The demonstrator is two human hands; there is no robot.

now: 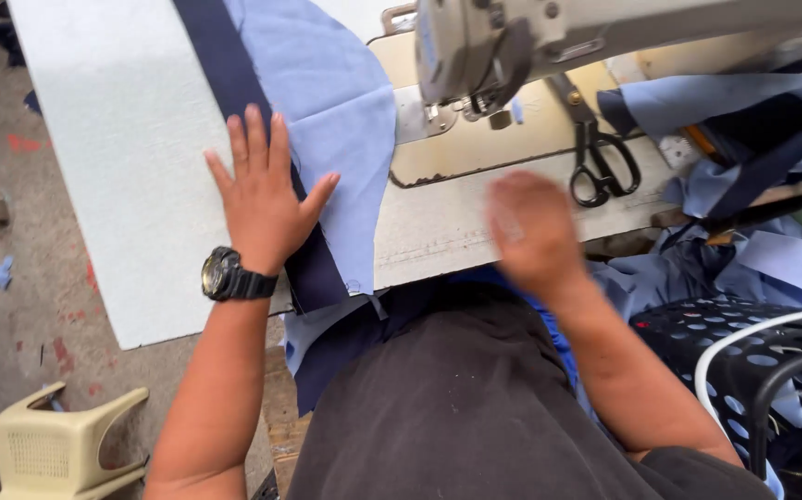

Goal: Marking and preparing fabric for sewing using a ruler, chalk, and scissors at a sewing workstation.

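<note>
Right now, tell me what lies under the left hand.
The left hand presses flat on a dark navy strip beside light blue fabric, over the pale table. What the palm itself covers is hidden.

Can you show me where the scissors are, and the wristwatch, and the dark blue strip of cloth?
scissors (602, 162): head view, on the black handles where the blades join.
wristwatch (225, 274): head view, on the black watch face at the left wrist.
dark blue strip (225, 69): head view, on its upper stretch, above the left hand (262, 199).

Black scissors (604, 167), beige plastic stool (58, 449)
</note>
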